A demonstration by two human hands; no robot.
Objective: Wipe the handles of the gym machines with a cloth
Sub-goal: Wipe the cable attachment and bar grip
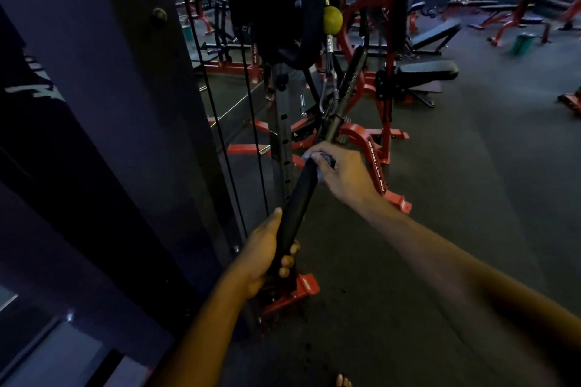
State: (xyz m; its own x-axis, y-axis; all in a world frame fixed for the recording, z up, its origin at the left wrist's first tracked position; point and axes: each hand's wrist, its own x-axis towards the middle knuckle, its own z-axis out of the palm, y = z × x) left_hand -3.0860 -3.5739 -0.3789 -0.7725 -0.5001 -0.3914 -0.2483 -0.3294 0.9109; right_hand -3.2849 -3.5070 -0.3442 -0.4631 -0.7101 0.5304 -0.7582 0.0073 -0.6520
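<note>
- Both hands are on one bar handle (295, 198), a long black-gripped bar that slants from lower left up toward the machine.
- Left hand (267, 251) grasps the near, lower end of the handle: the thumb lies up along the black grip and the fingertips (286, 261) curl round from the far side.
- Right hand (341, 171) is clasped around the handle higher up, where the black grip ends, with a pale cloth (317, 156) bunched under its fingers and wrapped against the bar.
- Only small folds of the cloth show, above the knuckles and below the palm; the rest is hidden by the hand.
- Beyond the right hand the bar turns to bare metal and hangs from a silver carabiner (328, 94).
- Above the carabiner sits a yellow-green ball stopper (332, 19) on the cable line.
- Two thin black cables (217, 122) run down the left side of the machine, next to a dark upright panel (103, 104).
- A black perforated post (283, 135) stands just behind the handle.
- Red machine frames (371, 141) stand on the dark floor (471, 198) behind and to the right of the hands.
- Black padded benches (430, 67) with red legs are farther back, well apart from the handle.
- A red foot plate (306, 286) lies on the floor just below the left hand.
- Bare toes (343, 382) show at the bottom edge.
</note>
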